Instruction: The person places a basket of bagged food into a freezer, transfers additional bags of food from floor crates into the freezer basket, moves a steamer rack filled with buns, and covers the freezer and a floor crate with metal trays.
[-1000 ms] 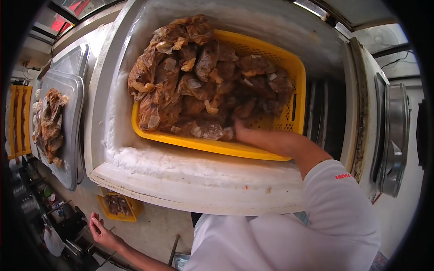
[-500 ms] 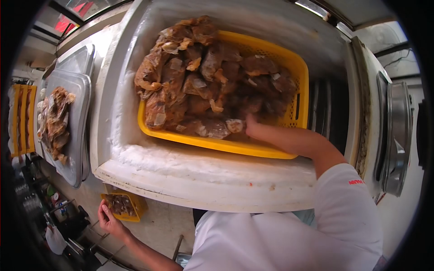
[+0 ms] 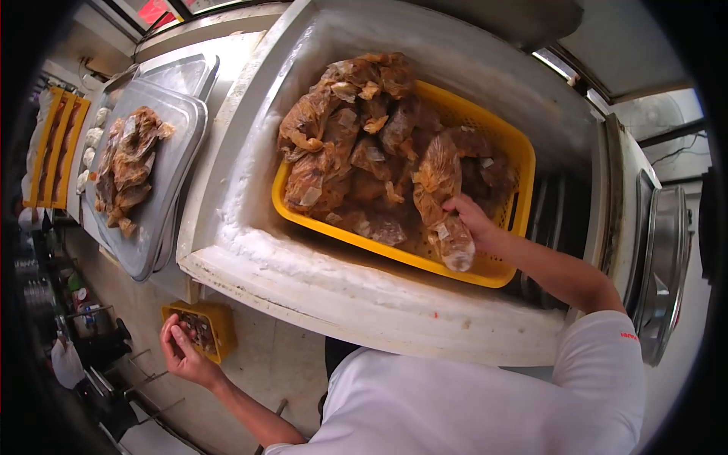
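My right hand point(image 3: 474, 221) is closed on a plastic bag of brown food point(image 3: 440, 178), an elongated frosty bundle lifted at a slant. This bag hangs over the right part of a yellow perforated crate point(image 3: 356, 246). Several similar bags point(image 3: 326, 152) are piled in the crate, which sits inside a frost-lined chest freezer point(image 3: 258, 262). What the bags contain I cannot make out for certain. Held out low at the left, my left hand point(image 3: 189, 356) has its fingers loosely curled, with nothing visible in them. It appears in front of a smaller yellow crate point(image 3: 224, 330) on the floor.
Left of the freezer, more wrapped brown bags point(image 3: 129, 171) lie on grey tray lids point(image 3: 174, 121). Beyond them stand yellow-edged trays point(image 3: 53, 152). Metal pans point(image 3: 663, 273) rest at the right. The freezer's thick white rim point(image 3: 364, 326) runs between my body and the crate.
My right hand has risen from among the piled bags with one bag in its grip. My left hand stays low at the left. The view has shifted slightly.
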A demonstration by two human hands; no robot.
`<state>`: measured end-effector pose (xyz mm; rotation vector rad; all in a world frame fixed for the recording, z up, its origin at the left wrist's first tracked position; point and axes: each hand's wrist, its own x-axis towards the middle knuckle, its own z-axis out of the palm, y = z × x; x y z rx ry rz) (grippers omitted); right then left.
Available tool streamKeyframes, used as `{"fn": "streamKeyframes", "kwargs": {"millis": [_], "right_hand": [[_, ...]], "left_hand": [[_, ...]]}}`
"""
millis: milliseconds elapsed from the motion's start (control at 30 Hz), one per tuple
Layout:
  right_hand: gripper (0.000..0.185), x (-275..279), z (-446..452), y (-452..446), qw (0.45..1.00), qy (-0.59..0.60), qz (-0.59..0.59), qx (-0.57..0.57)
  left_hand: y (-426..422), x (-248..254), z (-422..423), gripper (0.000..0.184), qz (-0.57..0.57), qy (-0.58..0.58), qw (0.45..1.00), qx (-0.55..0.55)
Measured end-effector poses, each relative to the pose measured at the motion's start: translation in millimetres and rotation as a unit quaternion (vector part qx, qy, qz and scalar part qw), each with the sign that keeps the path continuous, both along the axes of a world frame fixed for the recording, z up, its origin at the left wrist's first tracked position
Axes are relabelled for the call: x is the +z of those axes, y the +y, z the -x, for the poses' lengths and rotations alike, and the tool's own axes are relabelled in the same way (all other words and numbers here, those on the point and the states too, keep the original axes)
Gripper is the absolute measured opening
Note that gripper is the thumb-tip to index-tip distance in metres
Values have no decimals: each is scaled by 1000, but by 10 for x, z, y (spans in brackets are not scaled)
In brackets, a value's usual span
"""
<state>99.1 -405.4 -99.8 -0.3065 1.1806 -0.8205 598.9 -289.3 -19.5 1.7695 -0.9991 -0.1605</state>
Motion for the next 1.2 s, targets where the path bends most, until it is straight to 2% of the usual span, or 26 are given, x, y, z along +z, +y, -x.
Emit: {"fn": "streamKeyframes", "kwargs": {"millis": [33,67,167,233,267,333,400,500,567,667,833,900,933,1000,1033,1067,1100,1133,1167,1200], "right_hand": [[31,139,-58,-81,997,14,50,54],[31,155,-111,-142,997,12,53,62],[35,185,-345,-313,984,-26,129,121],[34,179,-591,-396,973,-46,133,181],[34,242,-739,-439,970,-52,137,195],[32,474,-1045,-459,931,-18,220,290],[32,595,-1284,-445,911,-54,249,325],[31,637,-1481,-423,892,-54,286,347],[32,671,-1518,-427,886,-56,291,357],[33,711,-1528,-408,880,-62,289,373],[37,750,-1540,-402,877,-59,265,396],[36,803,-1559,-375,884,-13,273,378],[36,848,-1543,-396,879,-19,276,388],[36,917,-1438,-445,918,-57,189,343],[35,861,-1400,-469,942,-95,170,275],[35,863,-1334,-511,955,-108,157,228],[35,852,-1263,-550,967,-116,137,182],[35,843,-1203,-592,976,-124,118,134],[35,836,-1157,-623,975,-125,119,138],[35,830,-1116,-645,981,-116,128,92]], "left_hand": [[-69,74,116,18,25,-1,999,-35],[-145,151,242,17,50,-3,996,-69],[-397,363,758,17,20,58,981,-187],[-570,353,1036,25,-9,163,937,-308],[-665,372,1177,31,-33,162,921,-352],[-815,326,1410,54,-71,213,891,-395],[-953,365,1590,78,-84,289,867,-398],[-1060,269,1620,77,-65,221,904,-359],[-1069,234,1596,65,-69,283,892,-345],[-1056,203,1583,59,-24,342,875,-341],[-1027,172,1554,52,-23,395,857,-329],[-1005,197,1453,52,-20,408,856,-317],[-1007,222,1363,52,-12,397,867,-301],[-1047,359,1112,51,15,339,904,-260],[-1107,462,904,51,33,304,921,-240],[-1184,555,702,48,77,225,952,-194],[-1245,774,567,45,75,98,987,-104],[-1385,811,220,44,114,-40,991,-56],[-1540,897,-54,48,189,-75,979,-32],[-1688,980,-322,51,213,-230,948,50]]}}
